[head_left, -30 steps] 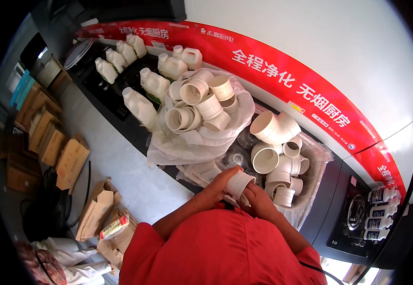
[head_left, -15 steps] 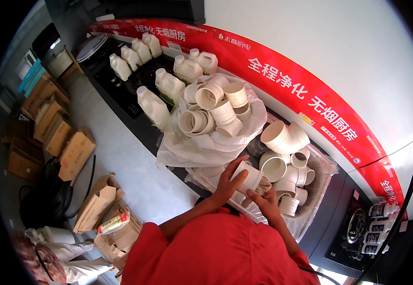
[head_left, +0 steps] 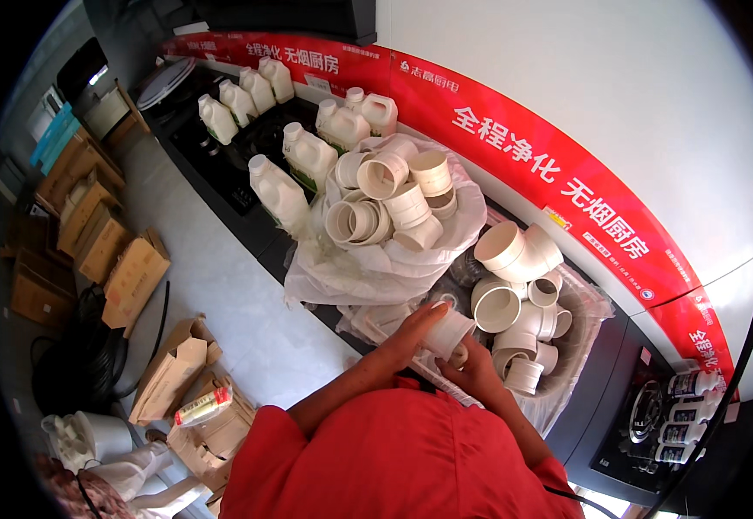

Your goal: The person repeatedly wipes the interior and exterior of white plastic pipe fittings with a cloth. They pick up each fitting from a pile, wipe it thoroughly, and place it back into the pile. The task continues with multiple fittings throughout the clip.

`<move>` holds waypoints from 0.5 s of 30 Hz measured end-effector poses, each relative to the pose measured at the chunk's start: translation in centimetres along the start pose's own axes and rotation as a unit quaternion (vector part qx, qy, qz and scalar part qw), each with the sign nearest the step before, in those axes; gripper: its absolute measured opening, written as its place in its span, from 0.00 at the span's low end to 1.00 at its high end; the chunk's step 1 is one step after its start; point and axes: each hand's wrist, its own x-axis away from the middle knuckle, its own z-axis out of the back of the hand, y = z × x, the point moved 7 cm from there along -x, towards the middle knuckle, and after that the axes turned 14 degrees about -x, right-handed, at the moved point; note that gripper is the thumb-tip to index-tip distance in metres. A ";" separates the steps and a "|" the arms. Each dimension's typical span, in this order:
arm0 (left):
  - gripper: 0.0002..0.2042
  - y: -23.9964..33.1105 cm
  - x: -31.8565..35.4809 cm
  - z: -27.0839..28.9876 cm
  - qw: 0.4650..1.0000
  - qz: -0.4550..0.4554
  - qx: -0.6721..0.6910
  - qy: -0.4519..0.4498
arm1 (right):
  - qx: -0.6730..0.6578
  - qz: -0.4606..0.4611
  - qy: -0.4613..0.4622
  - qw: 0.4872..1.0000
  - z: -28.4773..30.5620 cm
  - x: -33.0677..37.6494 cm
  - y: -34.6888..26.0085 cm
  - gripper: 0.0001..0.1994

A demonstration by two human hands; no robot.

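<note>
My left hand (head_left: pixel 414 336) is closed round a short white plastic pipe fitting (head_left: pixel 448 332) held in front of my chest, over the near-left part of the basket. Close against the fitting's lower end is my right hand (head_left: pixel 475 370), its fingers bent. A small tan bit (head_left: pixel 458 354) shows between that hand and the fitting; it looks like part of a rag, mostly hidden. Just right of my hands, a plastic-lined basket (head_left: pixel 577 381) holds several white pipe elbows and couplings (head_left: pixel 497 304).
Beyond my hands a white sack (head_left: pixel 350 275) is heaped with pipe fittings (head_left: pixel 385 176). White jugs (head_left: pixel 279 192) stand left of it on the dark counter. More bottles (head_left: pixel 686 432) stand at the right. Cardboard boxes (head_left: pixel 173 363) and a black coiled hose (head_left: pixel 78 346) lie on the floor.
The fitting has tilted and turned in my hands. My right hand has shifted slightly left under its lower end, and the tan rag beside it is now mostly out of sight.
</note>
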 end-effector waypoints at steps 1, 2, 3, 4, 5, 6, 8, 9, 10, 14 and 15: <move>0.23 0.5 0.0 -0.1 0.999 -0.025 -0.021 0.001 | -0.114 -0.076 0.019 0.990 0.4 0.3 0.9 0.20; 0.24 1.6 0.4 -0.4 0.998 -0.050 -0.043 0.002 | -0.226 -0.150 0.037 0.962 0.4 0.6 1.8 0.18; 0.25 2.4 0.7 -0.7 0.995 -0.075 -0.066 0.003 | -0.239 -0.141 0.046 0.960 0.6 0.5 1.4 0.18; 0.25 3.3 1.0 -0.6 0.983 -0.147 -0.108 0.026 | -0.252 -0.132 0.055 0.957 0.8 0.2 0.9 0.18; 0.25 4.3 1.5 -0.7 0.963 -0.218 -0.148 0.049 | -0.264 -0.123 0.064 0.955 1.1 -0.1 0.2 0.18; 0.26 5.3 2.2 -0.9 0.937 -0.287 -0.187 0.072 | -0.303 -0.139 0.067 0.940 1.2 -0.3 0.1 0.19; 0.24 6.3 2.9 -1.1 0.903 -0.349 -0.234 0.084 | -0.364 -0.115 0.080 0.921 1.1 -0.5 0.0 0.19; 0.24 6.8 3.3 -1.3 0.884 -0.379 -0.257 0.090 | -0.394 -0.102 0.086 0.909 1.0 -0.6 0.0 0.19; 0.24 6.7 3.1 -1.2 0.900 -0.358 -0.233 0.085 | -0.390 -0.105 0.095 0.910 0.9 -0.6 -0.1 0.19; 0.22 6.9 3.0 -1.3 0.948 -0.268 -0.154 0.077 | -0.304 -0.102 0.078 0.944 0.0 -0.6 -1.7 0.20; 0.22 6.8 3.1 -1.3 0.957 -0.244 -0.139 0.075 | -0.264 -0.097 0.062 0.958 -0.2 -0.5 -2.0 0.20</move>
